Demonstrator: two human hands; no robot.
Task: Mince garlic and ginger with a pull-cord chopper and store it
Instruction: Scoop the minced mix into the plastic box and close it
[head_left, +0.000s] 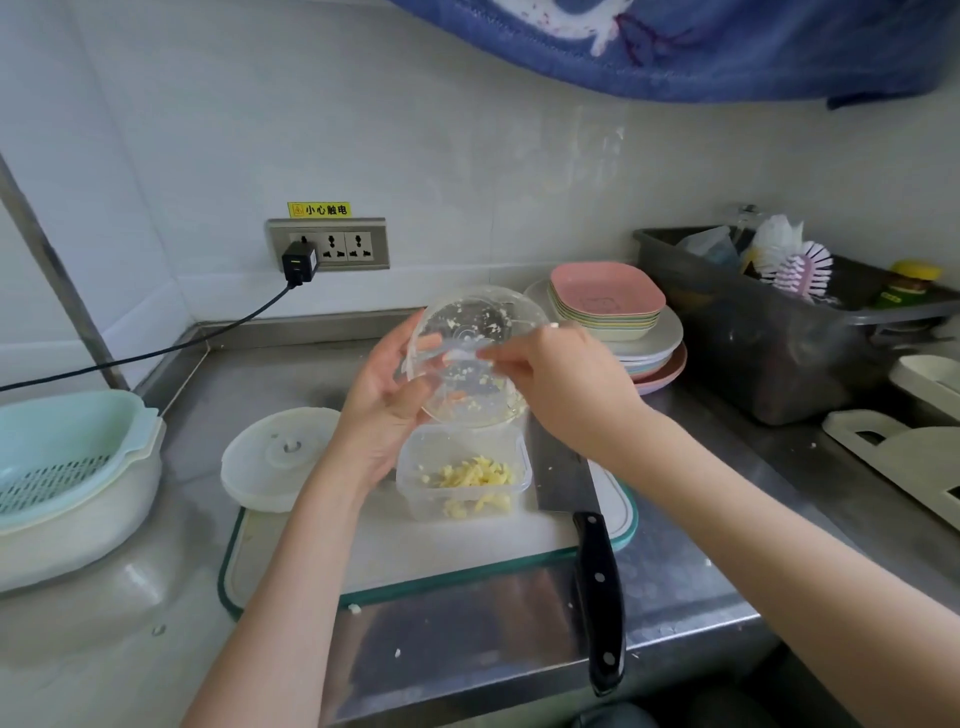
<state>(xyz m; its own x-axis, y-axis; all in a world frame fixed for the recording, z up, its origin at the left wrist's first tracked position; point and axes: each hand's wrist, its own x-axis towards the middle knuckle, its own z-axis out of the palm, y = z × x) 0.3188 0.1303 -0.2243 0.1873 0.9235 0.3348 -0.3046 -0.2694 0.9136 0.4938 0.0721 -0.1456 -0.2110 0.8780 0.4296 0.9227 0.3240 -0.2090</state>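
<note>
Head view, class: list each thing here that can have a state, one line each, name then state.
Chopper bowl: tilted over the container, held by the left hand, bits stuck inside.
Right hand: reaching into the bowl.
Storage container: open, mince inside.
Chopper lid: off, on the board.
Cleaver: lying flat.
Charger: plugged in.

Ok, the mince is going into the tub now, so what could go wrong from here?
1. The chopper bowl is tilted over a storage tub narrower than its rim, so scraped bits may fall onto the cutting board.
2. Much mince still clings to the bowl wall; the right hand reaching inside may leave some behind.
3. The cleaver lies right beside the tub, handle overhanging the counter edge; the right forearm could knock it off.
</note>
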